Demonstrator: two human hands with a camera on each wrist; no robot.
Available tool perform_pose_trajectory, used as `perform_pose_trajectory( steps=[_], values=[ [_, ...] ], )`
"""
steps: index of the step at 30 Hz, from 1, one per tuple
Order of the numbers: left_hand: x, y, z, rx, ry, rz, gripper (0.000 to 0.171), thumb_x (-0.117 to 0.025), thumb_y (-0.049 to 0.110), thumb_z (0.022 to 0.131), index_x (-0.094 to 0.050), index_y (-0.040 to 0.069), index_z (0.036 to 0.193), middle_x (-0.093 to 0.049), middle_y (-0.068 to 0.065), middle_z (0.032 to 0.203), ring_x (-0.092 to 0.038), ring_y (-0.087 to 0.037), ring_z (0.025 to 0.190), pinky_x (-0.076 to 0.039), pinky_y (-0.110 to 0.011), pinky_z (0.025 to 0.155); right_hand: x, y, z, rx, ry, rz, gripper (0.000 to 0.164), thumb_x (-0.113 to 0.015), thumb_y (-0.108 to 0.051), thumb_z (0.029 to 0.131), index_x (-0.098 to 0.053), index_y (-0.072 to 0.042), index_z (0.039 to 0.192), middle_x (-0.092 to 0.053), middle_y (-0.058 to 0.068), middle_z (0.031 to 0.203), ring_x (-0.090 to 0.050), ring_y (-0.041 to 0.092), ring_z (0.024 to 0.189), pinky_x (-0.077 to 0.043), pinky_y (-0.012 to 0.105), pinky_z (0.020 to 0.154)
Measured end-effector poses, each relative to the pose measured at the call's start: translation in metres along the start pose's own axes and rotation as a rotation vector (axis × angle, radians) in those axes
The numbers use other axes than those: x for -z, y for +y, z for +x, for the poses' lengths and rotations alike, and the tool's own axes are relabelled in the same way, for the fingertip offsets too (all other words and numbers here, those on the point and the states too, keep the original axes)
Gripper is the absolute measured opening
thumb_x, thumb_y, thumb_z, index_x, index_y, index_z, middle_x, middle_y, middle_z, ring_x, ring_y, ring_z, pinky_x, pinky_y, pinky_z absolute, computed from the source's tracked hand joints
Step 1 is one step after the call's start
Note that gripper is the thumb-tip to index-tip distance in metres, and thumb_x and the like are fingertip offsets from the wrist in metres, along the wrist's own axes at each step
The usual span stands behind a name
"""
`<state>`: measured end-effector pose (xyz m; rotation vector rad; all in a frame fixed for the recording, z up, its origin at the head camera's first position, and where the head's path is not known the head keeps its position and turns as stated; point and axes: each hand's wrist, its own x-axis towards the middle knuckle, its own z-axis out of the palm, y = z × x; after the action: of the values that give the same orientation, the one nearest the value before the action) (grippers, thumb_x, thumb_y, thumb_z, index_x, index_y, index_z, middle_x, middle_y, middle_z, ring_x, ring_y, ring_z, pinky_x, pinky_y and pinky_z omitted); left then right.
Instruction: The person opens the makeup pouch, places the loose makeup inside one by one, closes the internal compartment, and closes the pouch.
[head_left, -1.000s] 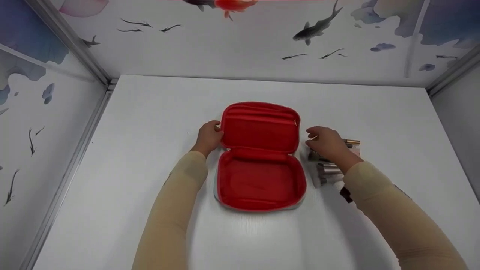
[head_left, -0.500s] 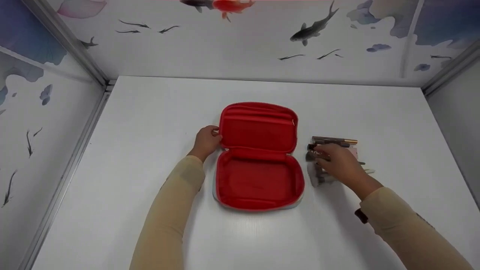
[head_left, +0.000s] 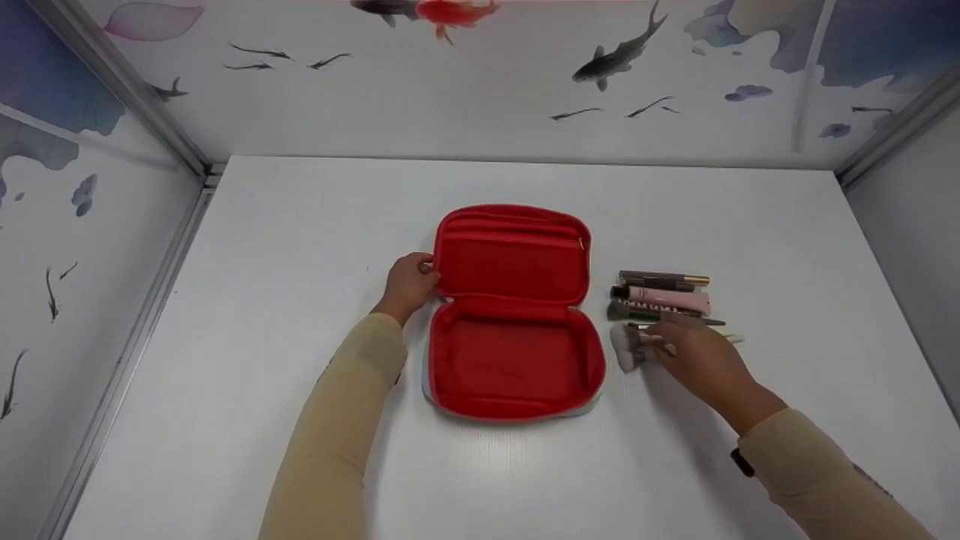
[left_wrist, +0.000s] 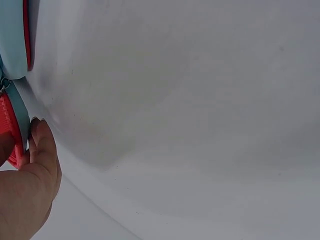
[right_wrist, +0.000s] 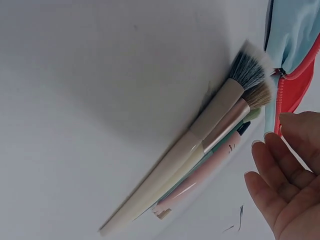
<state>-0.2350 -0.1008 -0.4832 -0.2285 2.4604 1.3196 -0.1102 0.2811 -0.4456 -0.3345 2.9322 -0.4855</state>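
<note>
An unzipped case, red inside (head_left: 517, 360) and pale blue outside (left_wrist: 12, 45), lies spread on the white table in the head view. My left hand (head_left: 409, 285) holds the side edge of its raised lid (head_left: 514, 270), thumb on the red side and fingers behind. To the case's right, my right hand (head_left: 701, 356) hovers over makeup brushes (head_left: 626, 346) with pale-tipped bristles, partly covering them. In the right wrist view the right hand (right_wrist: 295, 175) has loosely bent fingers with nothing between them, beside the brushes (right_wrist: 220, 110) and a pink tube (right_wrist: 205, 170).
Beyond the right hand lie a dark brown tube with a gold end (head_left: 664, 278), a pink tube (head_left: 671, 300) and a green-tipped brush (head_left: 619, 310). White panels painted with fish (head_left: 615, 64) wall the table's back and left side.
My right hand has moved from the far end of the row of cosmetics toward the near brushes, uncovering the tubes. My left hand stays at the lid's edge.
</note>
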Motion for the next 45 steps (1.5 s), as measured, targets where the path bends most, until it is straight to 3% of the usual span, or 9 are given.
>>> perform_pose_trajectory(
  steps=[10,18,26,33,38,45],
  values=[
    [-0.001,-0.003,0.001,0.012,0.023,-0.033,0.038,-0.052,0.004,0.095,-0.052,0.000,0.133,-0.060,-0.016,0.120,-0.057,-0.022,0.100,-0.051,-0.031,0.081,-0.012,0.010,-0.008,0.094,0.053,-0.154,0.026,-0.076,-0.001,0.079,-0.072,-0.006,0.105,-0.068,0.011,0.102,-0.064,0.029,0.097,-0.054,0.046,0.082],
    [-0.002,-0.003,0.001,-0.003,0.042,-0.061,0.035,-0.053,0.000,0.093,-0.056,-0.002,0.128,-0.061,-0.016,0.113,-0.056,-0.020,0.094,-0.050,-0.029,0.077,-0.013,0.012,-0.008,0.116,-0.012,-0.281,0.025,-0.076,-0.004,0.080,-0.071,-0.005,0.105,-0.068,0.013,0.103,-0.064,0.032,0.097,-0.053,0.047,0.083],
    [-0.001,-0.003,0.000,-0.025,0.060,-0.055,0.035,-0.052,-0.001,0.093,-0.056,-0.002,0.128,-0.062,-0.017,0.110,-0.057,-0.021,0.093,-0.050,-0.030,0.077,-0.014,0.016,-0.004,0.173,-0.092,-0.420,0.028,-0.076,0.002,0.078,-0.069,0.002,0.104,-0.068,0.014,0.099,-0.065,0.031,0.095,-0.053,0.045,0.083],
    [-0.002,-0.001,-0.007,-0.053,0.064,-0.081,0.036,-0.053,-0.002,0.094,-0.055,-0.003,0.129,-0.061,-0.018,0.113,-0.058,-0.023,0.098,-0.051,-0.032,0.082,-0.014,0.021,-0.002,0.200,-0.098,-0.375,0.024,-0.076,0.002,0.077,-0.071,-0.002,0.100,-0.068,0.010,0.092,-0.065,0.028,0.089,-0.054,0.044,0.081],
    [-0.003,0.000,-0.010,-0.036,0.052,-0.091,0.035,-0.053,0.000,0.095,-0.055,-0.001,0.130,-0.061,-0.016,0.113,-0.057,-0.022,0.098,-0.051,-0.032,0.082,-0.016,0.024,-0.001,0.201,-0.096,-0.348,0.018,-0.074,-0.003,0.082,-0.071,-0.003,0.099,-0.068,0.009,0.092,-0.065,0.028,0.089,-0.054,0.044,0.081],
    [-0.005,0.000,-0.011,-0.053,0.064,-0.087,0.035,-0.053,0.001,0.095,-0.055,-0.001,0.130,-0.061,-0.016,0.115,-0.056,-0.023,0.104,-0.050,-0.033,0.088,-0.011,0.026,0.000,0.199,-0.081,-0.290,0.021,-0.070,-0.009,0.086,-0.069,-0.006,0.107,-0.070,0.011,0.101,-0.065,0.031,0.095,-0.053,0.048,0.083]
  ],
)
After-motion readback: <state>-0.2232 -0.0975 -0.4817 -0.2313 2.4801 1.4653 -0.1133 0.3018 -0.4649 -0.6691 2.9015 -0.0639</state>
